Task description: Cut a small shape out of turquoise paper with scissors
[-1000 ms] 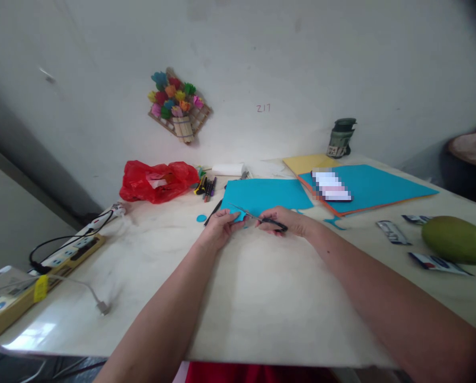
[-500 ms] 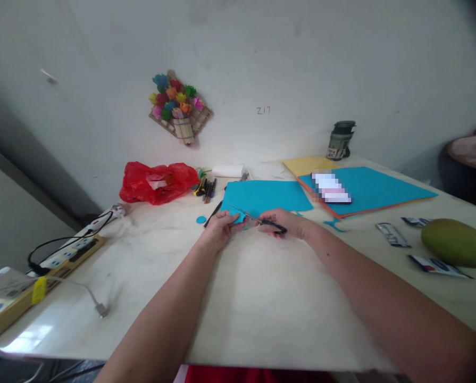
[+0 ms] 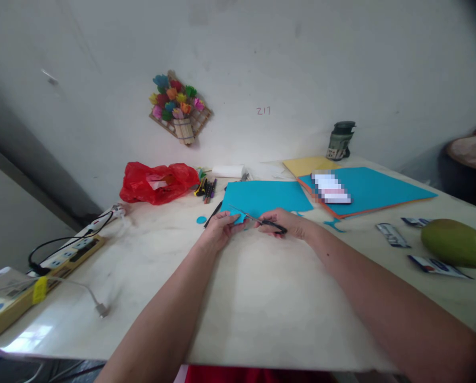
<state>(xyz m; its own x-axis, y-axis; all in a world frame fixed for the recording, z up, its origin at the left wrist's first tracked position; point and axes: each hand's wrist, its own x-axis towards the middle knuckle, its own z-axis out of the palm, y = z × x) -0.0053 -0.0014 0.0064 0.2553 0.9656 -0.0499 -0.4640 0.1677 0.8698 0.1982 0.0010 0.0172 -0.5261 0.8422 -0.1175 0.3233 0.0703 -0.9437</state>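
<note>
Grey wall [image 3: 301,64] is standing behind a pale worktop [image 3: 257,319], and I am inspecting both hands near the middle of it. The left hand [image 3: 220,230] is pinching a small blue paper piece [image 3: 238,216] between thumb and fingers; the right hand [image 3: 281,218] is gripping black-handled scissors [image 3: 275,227], whose blades are reaching leftward to that piece. Whether the blades are parted, I cannot tell. Just beyond the hands, a blue sheet [image 3: 267,192] is lying flat. Left of the left hand, a blue disc [image 3: 201,219] is resting, with a slim black item [image 3: 213,214] between them. Right of the right hand, a blue offcut [image 3: 334,225] is lying loose. On handling, I am judging the piece light, thin and easily creased or torn; I am favouring a fingertip hold at the edge away from the blades. The scissors I am rating rigid and heavier, best taken by their handles.
</note>
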